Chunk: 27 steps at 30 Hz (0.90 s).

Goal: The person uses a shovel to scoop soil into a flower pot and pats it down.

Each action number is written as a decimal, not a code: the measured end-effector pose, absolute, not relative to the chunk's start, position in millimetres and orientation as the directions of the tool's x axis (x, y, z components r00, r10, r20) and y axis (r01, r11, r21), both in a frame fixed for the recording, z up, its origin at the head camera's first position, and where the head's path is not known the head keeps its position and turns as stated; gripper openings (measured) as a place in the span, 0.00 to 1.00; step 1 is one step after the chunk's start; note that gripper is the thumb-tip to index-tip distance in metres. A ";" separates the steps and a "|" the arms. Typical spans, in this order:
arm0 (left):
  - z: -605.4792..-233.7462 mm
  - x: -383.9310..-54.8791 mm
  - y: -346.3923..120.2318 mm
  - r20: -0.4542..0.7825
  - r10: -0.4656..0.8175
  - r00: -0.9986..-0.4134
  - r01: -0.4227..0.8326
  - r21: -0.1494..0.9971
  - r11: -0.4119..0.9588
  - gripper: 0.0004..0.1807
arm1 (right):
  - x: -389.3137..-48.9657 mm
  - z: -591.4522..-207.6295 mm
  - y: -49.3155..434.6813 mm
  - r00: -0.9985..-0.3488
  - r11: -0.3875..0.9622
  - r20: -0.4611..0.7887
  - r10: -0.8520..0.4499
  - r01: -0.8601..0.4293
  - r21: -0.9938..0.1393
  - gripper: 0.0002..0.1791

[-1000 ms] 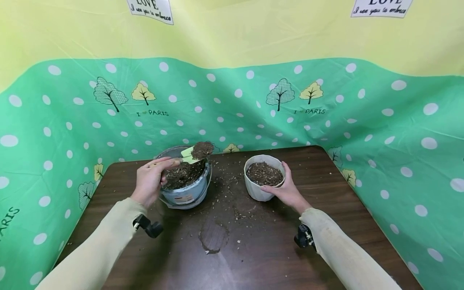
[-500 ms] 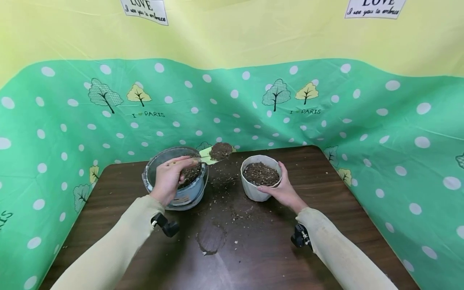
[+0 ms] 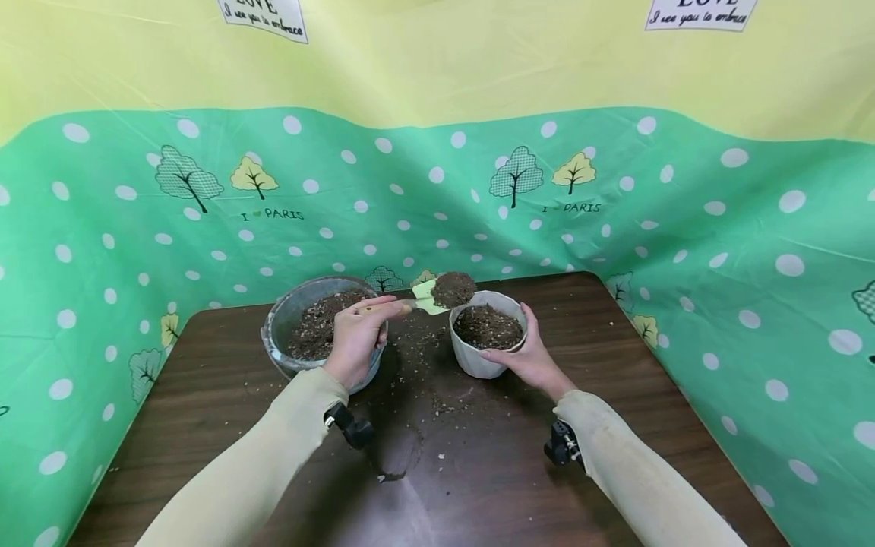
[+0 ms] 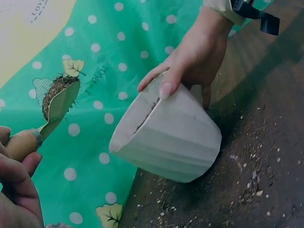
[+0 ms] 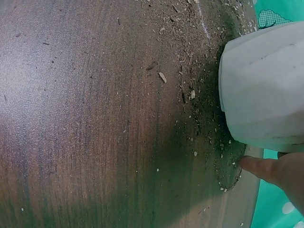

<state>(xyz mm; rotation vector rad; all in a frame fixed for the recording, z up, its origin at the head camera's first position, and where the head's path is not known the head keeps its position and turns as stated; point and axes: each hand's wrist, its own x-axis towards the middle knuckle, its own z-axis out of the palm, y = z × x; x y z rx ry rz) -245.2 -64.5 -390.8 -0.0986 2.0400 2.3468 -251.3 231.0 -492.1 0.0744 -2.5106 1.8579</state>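
My left hand point(image 3: 358, 340) grips the wooden handle point(image 4: 23, 144) of a small trowel with a pale green blade point(image 3: 425, 296). A mound of dark soil point(image 3: 454, 289) is heaped on the blade, which is level with the far left rim of a white faceted flowerpot point(image 3: 478, 362). That pot holds soil point(image 3: 488, 327) below its rim. With thumb over the near rim and fingers round the far right side, my right hand point(image 3: 532, 362) holds the pot. In the right wrist view the pot's side point(image 5: 266, 90) shows, with one finger point(image 5: 259, 167) beneath it.
A grey-blue bucket point(image 3: 276, 334) of soil stands left of the pot, partly hidden by my left hand. Soil crumbs point(image 3: 444, 406) litter the dark wooden table point(image 3: 478, 486) between and in front of them. A green and yellow patterned cloth point(image 3: 410, 175) hangs behind the table.
My left hand has carried the loaded trowel rightward from over the bucket to the flowerpot's left rim. My right hand keeps its hold on the pot. The head view has shifted slightly.
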 end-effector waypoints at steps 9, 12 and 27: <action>-405.4 -247.5 -44.1 -0.076 -0.020 -0.997 -0.073 0.990 -0.121 0.15 | -250.1 -492.8 230.1 -0.999 0.283 0.046 -0.028 -0.052 -0.958 0.67; -411.2 -248.4 -36.7 -0.083 -0.027 -0.996 -0.080 0.991 -0.111 0.14 | -248.4 -490.3 229.3 -0.999 0.271 0.034 -0.033 -0.042 -0.962 0.67; -425.6 -249.2 1.6 -0.103 -0.002 -0.995 -0.103 0.989 -0.102 0.15 | -244.0 -478.5 228.5 -0.998 0.258 0.037 -0.042 -0.047 -0.965 0.66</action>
